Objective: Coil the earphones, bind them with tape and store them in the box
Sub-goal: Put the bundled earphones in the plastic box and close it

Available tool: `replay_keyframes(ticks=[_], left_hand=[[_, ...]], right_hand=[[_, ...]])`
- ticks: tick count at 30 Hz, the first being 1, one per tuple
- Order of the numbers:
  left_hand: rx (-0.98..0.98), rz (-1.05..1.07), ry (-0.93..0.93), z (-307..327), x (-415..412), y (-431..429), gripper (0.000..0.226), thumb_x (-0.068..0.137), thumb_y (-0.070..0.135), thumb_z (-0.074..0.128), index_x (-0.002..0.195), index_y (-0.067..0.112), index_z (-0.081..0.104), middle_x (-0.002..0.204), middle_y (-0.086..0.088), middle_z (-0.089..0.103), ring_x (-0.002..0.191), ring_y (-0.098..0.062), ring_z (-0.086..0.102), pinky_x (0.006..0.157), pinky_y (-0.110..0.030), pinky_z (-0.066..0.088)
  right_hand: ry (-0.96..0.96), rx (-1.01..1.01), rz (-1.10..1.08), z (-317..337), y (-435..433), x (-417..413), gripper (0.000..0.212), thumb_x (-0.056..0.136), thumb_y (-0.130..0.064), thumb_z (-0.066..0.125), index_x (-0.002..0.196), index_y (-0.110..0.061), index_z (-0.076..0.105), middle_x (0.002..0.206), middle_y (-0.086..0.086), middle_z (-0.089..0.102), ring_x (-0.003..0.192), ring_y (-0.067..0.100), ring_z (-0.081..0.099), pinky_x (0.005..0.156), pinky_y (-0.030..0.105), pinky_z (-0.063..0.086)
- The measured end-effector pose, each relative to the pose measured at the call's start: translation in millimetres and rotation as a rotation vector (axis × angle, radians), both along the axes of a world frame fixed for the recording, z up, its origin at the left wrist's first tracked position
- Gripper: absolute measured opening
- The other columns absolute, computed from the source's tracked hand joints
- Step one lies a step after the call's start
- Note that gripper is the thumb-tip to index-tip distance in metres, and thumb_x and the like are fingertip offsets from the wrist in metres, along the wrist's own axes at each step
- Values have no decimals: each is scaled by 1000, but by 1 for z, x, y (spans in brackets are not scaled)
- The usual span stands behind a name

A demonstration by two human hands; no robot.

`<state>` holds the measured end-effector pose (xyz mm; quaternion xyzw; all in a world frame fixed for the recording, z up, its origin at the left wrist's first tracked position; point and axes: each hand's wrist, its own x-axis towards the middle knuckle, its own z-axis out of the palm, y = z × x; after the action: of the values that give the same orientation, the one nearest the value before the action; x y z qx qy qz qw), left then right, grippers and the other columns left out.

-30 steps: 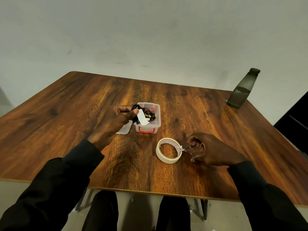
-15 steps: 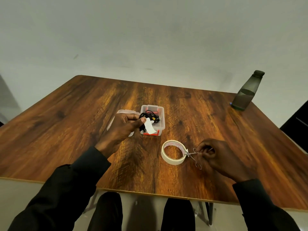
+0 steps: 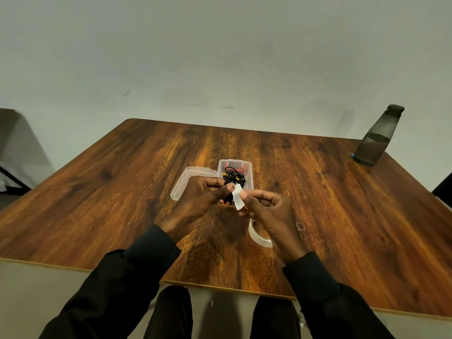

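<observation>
My left hand (image 3: 195,199) grips a bundle of black earphones (image 3: 232,178) in the air just in front of the small clear box (image 3: 247,165) with red latches. A short white strip of tape (image 3: 238,200) hangs from the bundle under my left thumb. The thumb and forefinger of my right hand (image 3: 269,216) pinch that strip's right edge. The roll of tape (image 3: 259,237) lies on the table, partly hidden beneath my right hand. Whether more cable lies inside the box I cannot tell.
The box's clear lid (image 3: 192,173) lies upside down to the left of the box. Small scissors (image 3: 300,226) peek out right of my right hand. A dark bottle (image 3: 376,140) stands at the table's far right corner. The wooden table (image 3: 122,192) ends just before my knees.
My right hand let go of the scissors beside the tape roll, rose and took hold of the tape strip. My left hand kept the earphone bundle by the box.
</observation>
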<state>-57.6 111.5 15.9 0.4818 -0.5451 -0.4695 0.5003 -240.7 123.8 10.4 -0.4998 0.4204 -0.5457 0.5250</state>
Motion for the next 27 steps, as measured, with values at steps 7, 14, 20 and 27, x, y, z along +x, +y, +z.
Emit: replay_keyframes(ticks=[7, 14, 20, 27], left_hand=[[36, -61, 30, -1, 6, 4, 21, 95, 14, 68, 101, -3, 78, 94, -14, 79, 85, -13, 73, 77, -24, 57], [100, -133, 126, -1, 1, 4, 21, 96, 11, 66, 100, -6, 77, 92, -21, 75, 88, -22, 69, 85, -32, 53], [87, -121, 89, 1, 1, 3, 16, 96, 8, 65, 93, 0, 78, 94, -9, 79, 94, -10, 74, 83, -22, 54], [63, -186, 70, -1, 3, 5, 24, 100, 0, 57, 116, -12, 70, 106, -18, 74, 99, -17, 67, 92, -26, 54]], right_hand=[[69, -67, -19, -3, -4, -8, 15, 85, 4, 74, 100, 4, 75, 92, 12, 79, 75, 15, 76, 60, 21, 60], [149, -101, -17, -11, -9, -23, 12, 86, -5, 75, 97, -8, 77, 96, 8, 79, 88, 20, 76, 71, 25, 61], [114, -49, -14, -10, -9, -33, 11, 88, -3, 72, 96, -9, 76, 97, 12, 78, 84, 19, 74, 70, 27, 61], [26, -52, -5, -5, -8, -31, 18, 84, -6, 76, 101, -3, 75, 98, 14, 79, 83, 19, 75, 72, 28, 61]])
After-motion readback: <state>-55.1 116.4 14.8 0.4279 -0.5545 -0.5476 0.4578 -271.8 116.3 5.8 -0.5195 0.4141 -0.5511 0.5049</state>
